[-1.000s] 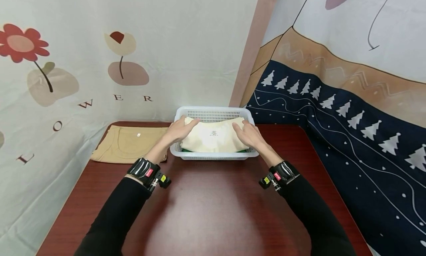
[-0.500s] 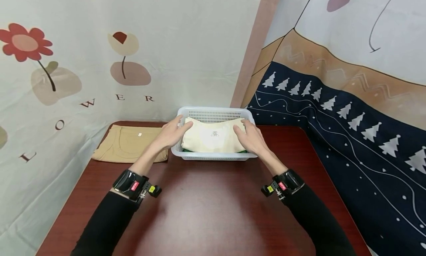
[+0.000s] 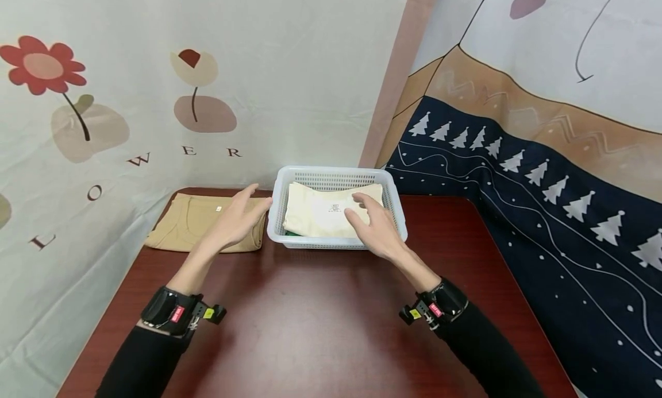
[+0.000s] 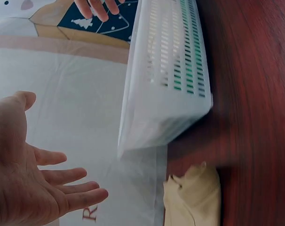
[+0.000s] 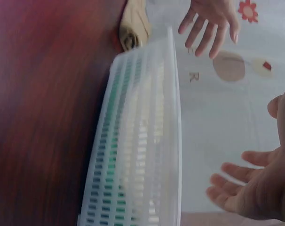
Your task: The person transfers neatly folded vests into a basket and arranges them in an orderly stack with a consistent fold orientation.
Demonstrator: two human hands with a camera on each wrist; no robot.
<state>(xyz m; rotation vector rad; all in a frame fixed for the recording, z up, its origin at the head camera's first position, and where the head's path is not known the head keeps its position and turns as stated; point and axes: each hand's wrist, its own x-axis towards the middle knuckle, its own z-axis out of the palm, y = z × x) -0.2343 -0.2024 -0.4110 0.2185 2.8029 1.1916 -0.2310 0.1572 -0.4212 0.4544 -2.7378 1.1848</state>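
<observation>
A folded cream shirt (image 3: 320,211) with a small printed label lies in a white plastic basket (image 3: 331,244) at the back of the table. Something green shows beneath it through the basket's slots in both wrist views. Left of the basket lies a folded tan shirt (image 3: 201,220). My left hand (image 3: 235,221), fingers spread and holding nothing, hovers over the tan shirt's right part. Above the basket's right front side is my right hand (image 3: 377,225), also holding nothing, its fingers loosely bent over the cream shirt. The left wrist view shows the left palm (image 4: 34,183) apart from the basket.
The dark red table (image 3: 320,317) carries the basket and the tan shirt. A pale printed cloth (image 3: 300,82) hangs behind the table. On the right hangs a navy cloth (image 3: 522,225) with white trees.
My left hand has moved left, from the basket's left side to above the tan shirt. The right hand has shifted slightly left and forward over the basket. The cream shirt stays in place.
</observation>
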